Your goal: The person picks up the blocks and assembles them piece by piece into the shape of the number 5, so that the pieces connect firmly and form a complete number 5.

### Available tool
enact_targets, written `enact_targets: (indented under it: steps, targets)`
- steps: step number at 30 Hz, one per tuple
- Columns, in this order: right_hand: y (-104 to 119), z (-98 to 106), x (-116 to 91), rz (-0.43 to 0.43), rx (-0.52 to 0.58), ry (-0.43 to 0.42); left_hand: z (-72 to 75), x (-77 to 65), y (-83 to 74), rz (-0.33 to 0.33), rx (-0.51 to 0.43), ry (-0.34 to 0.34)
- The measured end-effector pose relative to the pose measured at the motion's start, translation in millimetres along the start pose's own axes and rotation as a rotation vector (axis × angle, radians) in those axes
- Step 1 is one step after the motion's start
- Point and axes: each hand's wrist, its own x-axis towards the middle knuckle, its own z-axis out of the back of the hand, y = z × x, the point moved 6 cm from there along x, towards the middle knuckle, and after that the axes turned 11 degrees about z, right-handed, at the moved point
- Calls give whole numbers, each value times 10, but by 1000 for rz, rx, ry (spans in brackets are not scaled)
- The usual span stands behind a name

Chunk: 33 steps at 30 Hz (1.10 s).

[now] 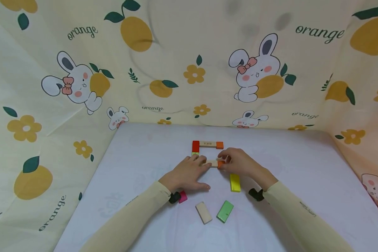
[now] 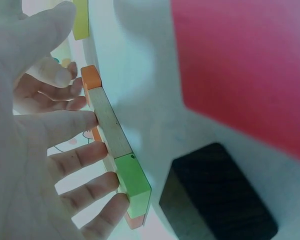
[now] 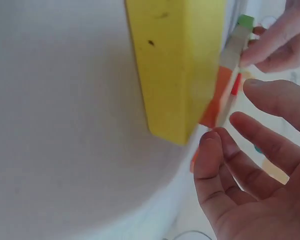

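Observation:
My left hand point(image 1: 190, 173) has its fingers spread and fairly straight, touching a plain wooden block point(image 2: 110, 120) and the light green block point(image 2: 133, 182) at its end. An orange block point(image 1: 221, 164) adjoins the other end of that wooden block. Close beside the orange block is my right hand point(image 1: 239, 161), its fingers loosely bent; in the right wrist view, the thumb tip point(image 3: 210, 142) lies just off the block's end. Behind this row, a red block point(image 1: 195, 146), a lettered wooden block point(image 1: 207, 144) and another orange block point(image 1: 219, 145) form a second row.
A yellow block point(image 1: 235, 183) lies below my right hand. Nearer the front are a loose wooden block point(image 1: 203, 212) and a green block point(image 1: 225, 211). A pink block point(image 1: 182, 196) is by my left wrist. Patterned cloth point(image 1: 182, 42) surrounds the white table point(image 1: 145, 140).

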Motion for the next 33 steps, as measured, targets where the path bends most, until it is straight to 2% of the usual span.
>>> enact_targets:
  steps: [6,16,25,33]
  targets:
    - [13,124,-161,26,-10,-52,8,-1,-6,11,-5,14]
    - [69,196,-502,44,-59,-113,-18,-1,1,11,-27,16]
    - [3,35,-765,0,-68,-110,-28,7,-5,14,-18,23]
    - [1,-107,-833,-23,-57,-94,-21,-4,-5,23,-13,26]
